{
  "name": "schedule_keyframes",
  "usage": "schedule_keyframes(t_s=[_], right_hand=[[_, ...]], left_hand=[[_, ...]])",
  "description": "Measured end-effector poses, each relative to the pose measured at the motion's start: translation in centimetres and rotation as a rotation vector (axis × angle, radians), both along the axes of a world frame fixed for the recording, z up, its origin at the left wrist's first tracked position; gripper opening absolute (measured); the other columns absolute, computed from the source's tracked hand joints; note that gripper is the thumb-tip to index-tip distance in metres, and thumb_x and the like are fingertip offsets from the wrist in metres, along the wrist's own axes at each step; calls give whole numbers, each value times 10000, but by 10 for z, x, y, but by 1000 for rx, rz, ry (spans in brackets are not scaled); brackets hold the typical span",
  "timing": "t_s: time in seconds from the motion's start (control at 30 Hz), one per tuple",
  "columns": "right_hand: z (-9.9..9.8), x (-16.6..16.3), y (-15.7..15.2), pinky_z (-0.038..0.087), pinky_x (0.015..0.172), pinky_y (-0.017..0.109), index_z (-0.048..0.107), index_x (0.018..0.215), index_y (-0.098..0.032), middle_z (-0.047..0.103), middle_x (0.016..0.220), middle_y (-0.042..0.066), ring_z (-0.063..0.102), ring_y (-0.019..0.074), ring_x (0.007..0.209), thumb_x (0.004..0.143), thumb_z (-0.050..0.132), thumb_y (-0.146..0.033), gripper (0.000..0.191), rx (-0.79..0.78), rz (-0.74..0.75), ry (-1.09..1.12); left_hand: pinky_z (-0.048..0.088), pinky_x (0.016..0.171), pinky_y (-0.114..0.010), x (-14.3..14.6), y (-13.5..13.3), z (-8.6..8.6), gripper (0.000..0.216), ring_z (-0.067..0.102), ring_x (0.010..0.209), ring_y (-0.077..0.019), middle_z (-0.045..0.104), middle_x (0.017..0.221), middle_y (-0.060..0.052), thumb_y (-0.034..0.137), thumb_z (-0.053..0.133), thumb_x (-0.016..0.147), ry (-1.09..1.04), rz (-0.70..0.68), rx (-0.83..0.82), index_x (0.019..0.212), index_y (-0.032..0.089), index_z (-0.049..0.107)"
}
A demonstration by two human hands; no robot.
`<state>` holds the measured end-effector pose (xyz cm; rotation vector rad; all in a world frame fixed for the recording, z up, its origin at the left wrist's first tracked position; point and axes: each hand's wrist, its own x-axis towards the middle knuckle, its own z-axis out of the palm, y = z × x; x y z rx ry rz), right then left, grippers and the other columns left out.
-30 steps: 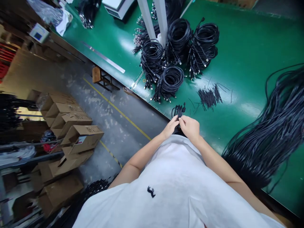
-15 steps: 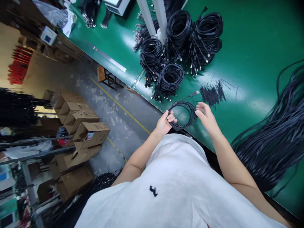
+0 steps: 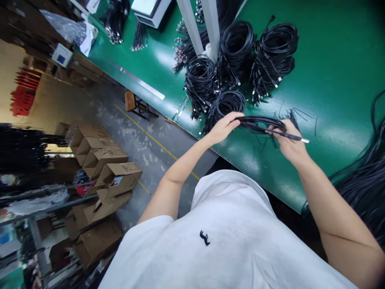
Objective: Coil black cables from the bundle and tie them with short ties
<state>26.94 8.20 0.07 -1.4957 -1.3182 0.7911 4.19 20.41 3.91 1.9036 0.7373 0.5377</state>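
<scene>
A coiled black USB cable (image 3: 258,122) is stretched between my two hands above the green table. My left hand (image 3: 225,127) is closed round the coil's left end. At the other end my right hand (image 3: 290,138) grips the coil, with the fingers partly hidden behind it. The cable's plug (image 3: 303,140) sticks out past my right hand. Just beyond my left hand lies a small stack of coiled cables (image 3: 228,102). Short black ties (image 3: 290,115) lie behind my right hand, partly covered by it.
More coiled cable stacks (image 3: 237,40) stand farther back beside a white post (image 3: 212,28). Loose long cables (image 3: 361,176) hang over the table at the right. A metal ruler (image 3: 144,85) lies along the left edge. Cardboard boxes (image 3: 120,176) and a wooden stool (image 3: 130,100) are on the floor.
Both hands have moved forward and right with the coil, away from my body. The round coil is now drawn out flat, and my right hand has closed on it.
</scene>
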Motion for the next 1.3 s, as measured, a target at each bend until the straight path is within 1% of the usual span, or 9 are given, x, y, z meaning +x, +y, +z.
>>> schedule_keyframes(t_s=[0.13,0.27,0.37,0.53,0.67,0.87,0.97,1.07,1.3], right_hand=[[14,4,63,428,1028,464,607,1030,-197,658,1066,112,590,219,1052,960,417,-309,232,318,-1,-457],[-29,-23,113,394,1081,521,637,1086,-170,619,1261,133,515,260,1247,894,396,-166,309,224,213,-618],[-71,-50,124,384,1109,521,616,1184,-171,566,1361,129,478,253,1316,868,354,-108,415,134,198,-495],[-104,-91,143,327,1151,535,392,1444,-159,450,1469,165,397,264,1391,966,286,-318,515,-104,-416,-137],[-111,-131,167,266,1185,519,279,1509,-120,365,1529,189,323,281,1437,974,293,-477,643,-159,-381,-140],[-105,-149,172,225,1198,543,232,1529,-102,291,1562,206,235,305,1476,963,300,-577,742,-145,-326,-190],[-103,-142,142,272,1199,481,296,1511,-156,273,1578,161,267,264,1469,969,330,-553,672,-107,-426,-90],[-116,-140,72,423,1097,405,440,1417,-201,456,1457,130,548,215,1242,963,385,-439,516,-156,-518,102],[-175,-151,-192,544,804,341,664,848,-191,711,868,55,667,168,739,842,478,-277,205,-544,-686,322]], left_hand=[[333,1162,-438,-4,87,14,496,466,1370,-223,581,1354,-72,529,287,1003,166,-138,438,1246,233,602],[355,1166,-442,-36,133,-23,431,446,1395,-201,616,1335,-102,366,269,1027,295,-262,561,1170,199,641],[310,1194,-475,-52,135,-50,377,452,1389,-200,650,1303,-88,245,305,1010,389,-246,600,1130,188,658],[189,1237,-511,-42,116,-61,321,418,1412,-225,631,1337,-78,313,419,986,441,-92,708,1169,199,656],[231,1216,-524,-50,119,-76,406,267,1495,-262,509,1480,-99,317,431,971,484,-69,709,1328,188,575],[259,1207,-503,-71,136,-86,346,189,1522,-258,454,1528,-82,226,390,951,541,-86,640,1154,175,666],[232,1201,-541,-66,136,-76,322,211,1515,-274,427,1551,-57,227,387,951,629,-89,629,1078,196,681],[165,1210,-566,-58,134,-64,277,248,1500,-284,468,1521,-49,251,431,935,690,-80,659,1048,220,682],[99,1199,-608,-46,118,-45,219,300,1466,-313,554,1408,-121,273,501,902,629,98,712,1034,189,655]])
